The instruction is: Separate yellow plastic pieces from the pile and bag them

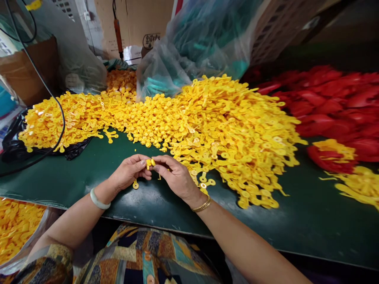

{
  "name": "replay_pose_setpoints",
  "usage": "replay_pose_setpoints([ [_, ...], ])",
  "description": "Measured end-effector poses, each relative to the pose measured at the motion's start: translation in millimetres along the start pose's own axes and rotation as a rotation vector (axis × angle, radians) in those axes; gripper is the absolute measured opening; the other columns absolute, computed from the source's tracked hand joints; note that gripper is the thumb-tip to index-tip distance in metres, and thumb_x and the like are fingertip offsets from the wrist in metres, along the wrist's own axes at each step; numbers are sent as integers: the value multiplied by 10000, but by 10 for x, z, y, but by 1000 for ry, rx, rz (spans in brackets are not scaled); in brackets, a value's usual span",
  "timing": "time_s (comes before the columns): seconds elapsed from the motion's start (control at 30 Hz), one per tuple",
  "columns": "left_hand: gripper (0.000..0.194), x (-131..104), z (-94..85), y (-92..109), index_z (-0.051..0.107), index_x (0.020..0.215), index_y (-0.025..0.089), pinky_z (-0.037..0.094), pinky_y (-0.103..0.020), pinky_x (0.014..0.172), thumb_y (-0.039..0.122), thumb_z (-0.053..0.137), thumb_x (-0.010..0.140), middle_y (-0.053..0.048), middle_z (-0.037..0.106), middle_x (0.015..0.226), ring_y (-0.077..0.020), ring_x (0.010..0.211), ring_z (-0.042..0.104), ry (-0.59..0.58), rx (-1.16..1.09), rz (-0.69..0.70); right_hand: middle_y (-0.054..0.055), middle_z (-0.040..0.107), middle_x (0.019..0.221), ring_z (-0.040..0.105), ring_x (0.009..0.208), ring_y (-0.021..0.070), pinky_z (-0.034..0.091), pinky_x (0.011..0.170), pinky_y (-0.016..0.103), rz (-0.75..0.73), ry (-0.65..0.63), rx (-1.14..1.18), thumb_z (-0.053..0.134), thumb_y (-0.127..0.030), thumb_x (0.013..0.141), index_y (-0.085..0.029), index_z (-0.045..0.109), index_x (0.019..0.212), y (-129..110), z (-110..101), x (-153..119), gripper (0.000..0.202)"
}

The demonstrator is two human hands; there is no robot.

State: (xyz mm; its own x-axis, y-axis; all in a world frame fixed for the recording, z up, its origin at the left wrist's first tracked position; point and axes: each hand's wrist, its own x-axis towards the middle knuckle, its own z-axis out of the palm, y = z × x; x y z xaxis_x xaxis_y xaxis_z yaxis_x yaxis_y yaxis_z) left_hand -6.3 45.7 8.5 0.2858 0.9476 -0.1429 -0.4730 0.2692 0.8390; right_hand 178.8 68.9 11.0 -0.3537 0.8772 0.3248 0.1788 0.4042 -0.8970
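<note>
Above the front part of the green table [130, 205], my two hands meet fingertip to fingertip. Thumb and fingers of my left hand [129, 170] pinch a small yellow plastic part [149, 162]. My right hand [177, 177] grips a yellow piece at the same spot, pressed against or joined to the first; I cannot tell which. Just below my left fingers is a flat yellow part with a ringed end [135, 184]. Behind my hands lies a heap of small rounded yellow pieces [151, 118], running into a large pile of flat yellow link-shaped parts [237, 138] on the right.
More yellow parts [65, 114] lie on black plastic at the left, with a black cable [60, 106] hanging before them. Red parts [331, 106] are heaped at the right. A clear bag [201, 43] and an orange screwdriver [118, 35] are at the back.
</note>
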Motion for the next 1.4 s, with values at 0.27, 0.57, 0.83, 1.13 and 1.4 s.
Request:
replay_pose_setpoints([
  [0.27,333,-5,11,16,663,954,117,583,-258,645,387,750,781,-60,688,833,-111,629,655,2,-2,-20,24,738,981,694,887,176,565,867,357,108,-50,190,649,-358,862,-253,696,1083,27,-3,2,248],
  [0.57,348,-8,13,5,662,968,120,577,-256,638,397,752,778,-54,687,827,-111,628,656,11,15,1,23,727,974,684,884,177,557,867,349,33,-13,84,649,-331,863,-263,709,1053,34,-1,3,211],
  [0.83,357,-19,19,-71,660,1003,136,553,-284,716,417,726,794,-43,689,830,-131,701,660,87,260,141,19,738,945,683,847,175,557,830,323,99,5,22,645,-294,850,-239,717,1024,-42,2,-9,196],
  [1.13,247,-35,32,-131,655,1036,173,494,-246,729,370,600,897,-30,658,858,-121,763,600,132,648,337,31,727,971,678,875,175,541,858,322,100,27,-11,645,-286,852,-224,721,1025,-21,3,-30,198],
  [1.4,297,-28,94,-114,626,986,151,525,-242,685,412,656,847,-13,646,806,-103,675,612,118,389,234,44,708,976,671,877,176,546,852,331,-17,55,-37,638,-280,868,-231,707,1035,-3,28,-62,187],
])
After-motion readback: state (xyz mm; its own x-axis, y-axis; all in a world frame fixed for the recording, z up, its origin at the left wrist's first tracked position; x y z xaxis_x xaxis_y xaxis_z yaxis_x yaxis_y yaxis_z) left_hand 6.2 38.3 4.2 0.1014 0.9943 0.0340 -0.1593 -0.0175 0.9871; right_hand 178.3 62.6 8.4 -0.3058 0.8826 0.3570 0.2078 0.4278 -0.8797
